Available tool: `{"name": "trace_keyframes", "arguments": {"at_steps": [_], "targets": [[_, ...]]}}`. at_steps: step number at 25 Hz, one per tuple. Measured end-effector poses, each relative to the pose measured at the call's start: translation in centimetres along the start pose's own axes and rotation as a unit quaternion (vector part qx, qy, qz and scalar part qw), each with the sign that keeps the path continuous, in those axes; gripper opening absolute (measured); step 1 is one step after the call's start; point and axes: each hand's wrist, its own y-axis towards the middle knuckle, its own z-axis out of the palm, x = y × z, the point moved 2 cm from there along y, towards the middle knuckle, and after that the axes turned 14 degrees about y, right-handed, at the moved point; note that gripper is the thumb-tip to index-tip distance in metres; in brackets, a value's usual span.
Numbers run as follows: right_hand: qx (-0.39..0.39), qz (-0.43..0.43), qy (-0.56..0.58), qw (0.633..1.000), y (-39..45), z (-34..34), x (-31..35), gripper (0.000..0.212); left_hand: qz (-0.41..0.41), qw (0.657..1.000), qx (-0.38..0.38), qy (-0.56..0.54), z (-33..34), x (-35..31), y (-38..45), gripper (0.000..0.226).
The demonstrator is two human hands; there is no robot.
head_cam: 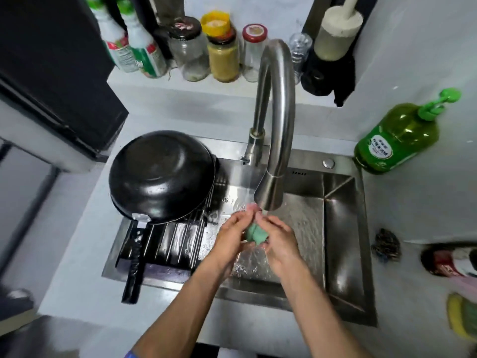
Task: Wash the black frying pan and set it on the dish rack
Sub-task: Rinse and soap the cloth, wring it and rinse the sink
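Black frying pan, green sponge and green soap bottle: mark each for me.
Black frying pan (161, 174): head view, upturned underside.
Green sponge (255, 234): head view, part showing between both hands.
Green soap bottle (397, 140): head view, bottle body.

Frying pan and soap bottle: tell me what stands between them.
In the head view, the steel faucet rises between the upturned frying pan on the dish rack and the green soap bottle, its spout running water over both hands.

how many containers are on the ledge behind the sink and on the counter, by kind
Jars on the ledge: 3, black lid, yellow lid, red lid
Green-capped bottles: 2, and
Small clear bottle: 1
Green soap pump bottle: 1
Total: 7
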Motion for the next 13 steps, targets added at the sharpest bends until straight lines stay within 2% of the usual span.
{"name": "trace_keyframes", "arguments": {"at_steps": [2,4,7,10,11,12,13], "targets": [[0.000,0.012,0.036,0.999,0.0,0.5,-0.4,0.015,0.000,0.999,-0.034,0.009,-0.7,0.3,0.9,0.041],[-0.003,0.007,0.069,0.998,0.1,0.6,-0.5,0.016,0.023,0.997,-0.075,0.009,-1.5,0.6,1.8,0.036],[-0.099,-0.016,0.121,0.988,0.2,0.0,-0.3,0.011,0.057,0.989,-0.135,0.035,-2.5,1.2,2.3,0.016],[-0.126,0.003,0.197,0.972,0.2,-0.8,0.4,0.023,-0.006,0.974,-0.225,-0.022,-4.2,1.9,2.4,0.022],[-0.108,0.026,0.207,0.972,0.1,-0.7,0.8,0.035,-0.033,0.972,-0.233,-0.015,-4.4,2.0,2.4,0.018],[-0.086,0.047,0.208,0.973,-0.2,-0.5,1.0,0.044,-0.065,0.976,-0.206,0.017,-4.1,2.0,2.3,0.012],[-0.072,0.057,0.206,0.974,-0.4,0.0,1.0,0.047,-0.091,0.984,-0.145,0.037,-3.3,1.9,2.1,0.008]]}}
